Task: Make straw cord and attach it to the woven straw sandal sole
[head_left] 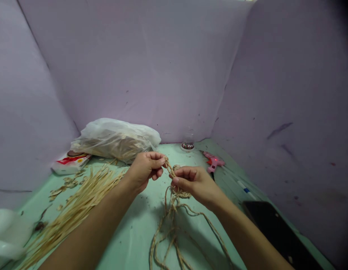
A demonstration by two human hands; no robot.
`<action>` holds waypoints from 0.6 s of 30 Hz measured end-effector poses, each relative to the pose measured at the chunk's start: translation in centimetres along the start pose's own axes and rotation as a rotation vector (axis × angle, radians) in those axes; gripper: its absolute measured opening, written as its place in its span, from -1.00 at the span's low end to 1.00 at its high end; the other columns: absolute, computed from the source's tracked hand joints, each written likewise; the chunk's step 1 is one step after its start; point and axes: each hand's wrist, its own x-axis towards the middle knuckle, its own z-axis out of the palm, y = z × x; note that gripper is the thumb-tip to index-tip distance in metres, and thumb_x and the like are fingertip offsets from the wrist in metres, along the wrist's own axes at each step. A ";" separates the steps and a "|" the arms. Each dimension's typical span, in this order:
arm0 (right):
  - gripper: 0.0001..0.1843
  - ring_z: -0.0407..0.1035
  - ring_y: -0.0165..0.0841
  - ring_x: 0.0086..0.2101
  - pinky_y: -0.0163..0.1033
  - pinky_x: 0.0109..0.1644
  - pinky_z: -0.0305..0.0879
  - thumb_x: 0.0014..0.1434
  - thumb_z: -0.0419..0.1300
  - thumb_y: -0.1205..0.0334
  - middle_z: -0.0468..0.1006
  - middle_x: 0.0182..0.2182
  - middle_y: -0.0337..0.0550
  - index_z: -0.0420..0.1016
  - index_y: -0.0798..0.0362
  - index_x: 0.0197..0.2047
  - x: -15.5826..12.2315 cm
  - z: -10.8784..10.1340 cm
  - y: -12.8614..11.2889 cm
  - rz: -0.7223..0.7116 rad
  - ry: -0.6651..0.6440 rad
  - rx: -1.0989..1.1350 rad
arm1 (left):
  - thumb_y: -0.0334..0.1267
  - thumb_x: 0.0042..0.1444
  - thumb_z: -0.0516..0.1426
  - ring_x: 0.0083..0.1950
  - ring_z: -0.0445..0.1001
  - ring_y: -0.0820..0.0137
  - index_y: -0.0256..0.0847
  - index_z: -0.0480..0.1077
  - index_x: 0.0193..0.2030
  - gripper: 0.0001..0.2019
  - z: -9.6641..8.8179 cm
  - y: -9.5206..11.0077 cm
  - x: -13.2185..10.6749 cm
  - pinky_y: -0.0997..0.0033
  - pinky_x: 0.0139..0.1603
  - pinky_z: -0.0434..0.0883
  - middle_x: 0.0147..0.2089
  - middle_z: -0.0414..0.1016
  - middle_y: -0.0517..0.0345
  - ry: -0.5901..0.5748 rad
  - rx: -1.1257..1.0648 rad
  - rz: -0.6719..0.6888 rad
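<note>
Between my two hands runs a short stretch of twisted tan natural-fibre cord [168, 167]. My left hand [148, 168] pinches its upper end between thumb and fingertips. Just to the right and a little lower, my right hand [192, 182] grips the same cord with thumb and forefinger. Under and behind the right hand is a coil of the cord [183, 194], partly hidden by the fingers. Several loose cord lengths [174, 243] hang and trail from there across the pale green tabletop [129, 232] toward me.
Dry straw-like strips [86, 195] lie at left, near a red and white packet [72, 164]. A stuffed white plastic bag [117, 137] rests at the back. A clear jar [188, 140], a pink glue gun [215, 161], a pen [246, 190] and a black phone-like slab [275, 228] are rightward. Walls enclose the table.
</note>
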 end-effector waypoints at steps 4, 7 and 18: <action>-0.89 0.22 -0.51 -0.66 -0.34 -0.56 0.15 -0.17 0.28 0.29 0.40 -0.68 -0.27 0.45 0.13 -0.55 0.2 0.3 0.0 0.071 0.172 -0.027 | -0.21 -0.28 0.31 -0.68 0.26 0.63 -0.34 0.37 -0.39 -0.67 0.5 -0.3 -0.1 0.64 -0.74 0.11 -0.52 0.42 0.21 -0.011 0.021 0.020; -0.93 0.17 -0.53 -0.68 -0.36 -0.60 0.09 -0.16 0.27 0.32 0.38 -0.69 -0.30 0.45 0.13 -0.55 0.2 0.4 -0.1 0.050 0.220 -0.068 | -0.26 -0.34 0.34 -0.69 0.26 0.60 -0.31 0.34 -0.35 -0.61 1.1 -0.8 -0.1 0.63 -0.75 0.12 -0.60 0.37 0.29 0.042 -0.005 0.050; -0.84 0.26 -0.48 -0.59 -0.35 -0.50 0.18 -0.10 0.21 0.19 0.43 -0.63 -0.25 0.49 0.12 -0.50 -0.5 -2.0 -1.6 -0.051 0.259 -0.315 | -0.35 -0.26 0.28 -0.68 0.29 0.56 -0.32 0.33 -0.49 -0.79 1.2 -0.8 0.0 0.60 -0.74 0.16 -0.59 0.43 0.18 0.222 0.048 0.032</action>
